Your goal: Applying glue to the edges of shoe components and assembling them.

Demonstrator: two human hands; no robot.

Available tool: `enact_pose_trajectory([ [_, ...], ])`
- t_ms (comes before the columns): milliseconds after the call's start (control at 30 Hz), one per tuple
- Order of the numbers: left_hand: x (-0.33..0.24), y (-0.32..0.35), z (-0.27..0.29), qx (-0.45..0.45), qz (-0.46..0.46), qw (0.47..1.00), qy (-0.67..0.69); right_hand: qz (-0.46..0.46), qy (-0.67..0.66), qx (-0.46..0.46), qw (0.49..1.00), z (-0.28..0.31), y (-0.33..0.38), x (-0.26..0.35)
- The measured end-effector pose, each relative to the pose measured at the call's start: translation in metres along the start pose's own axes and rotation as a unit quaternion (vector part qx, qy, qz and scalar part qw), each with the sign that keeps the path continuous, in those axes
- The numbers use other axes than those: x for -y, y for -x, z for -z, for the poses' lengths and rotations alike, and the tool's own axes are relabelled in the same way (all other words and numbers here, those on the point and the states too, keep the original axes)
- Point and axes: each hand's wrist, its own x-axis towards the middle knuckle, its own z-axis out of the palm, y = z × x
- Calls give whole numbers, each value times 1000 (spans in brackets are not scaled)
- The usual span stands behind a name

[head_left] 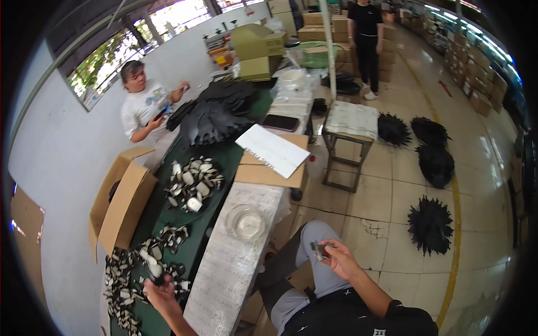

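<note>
My left hand (161,294) is over the green bench top, at the near end of a spread of small black-and-white pieces (120,285). Its fingers close around one such black-and-white piece (154,270), slightly smeared by motion. My right hand (339,261) is above my thigh, pinching a small dark piece (319,250) between thumb and fingers; its exact kind is too small to make out. Farther up the bench lies a round heap of similar black-and-white pieces (193,183). A clear round bowl (245,223) stands between my hands on a pale wrapped ledge (224,269).
An open cardboard box (126,207) stands at the bench's left edge. Beyond are black sheet pieces (216,115), a white card (272,148) and a phone (281,122). One person (148,106) sits across; another (366,45) stands far off. A stool (350,126) and black bundles (430,225) occupy the floor.
</note>
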Motion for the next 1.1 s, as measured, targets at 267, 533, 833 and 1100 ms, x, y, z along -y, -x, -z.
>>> enact_pose_trajectory([
  [267,109,130,-79,137,276,937,162,-37,19,44,998,-21,-24,-4],
  [533,101,171,-93,234,306,891,238,-76,342,29,936,52,-40,-10],
  [833,99,220,-34,72,211,930,291,-211,306,258,892,-53,-65,-42],
  [1100,103,216,-7,48,179,944,272,-213,353,193,890,-65,-79,-70],
])
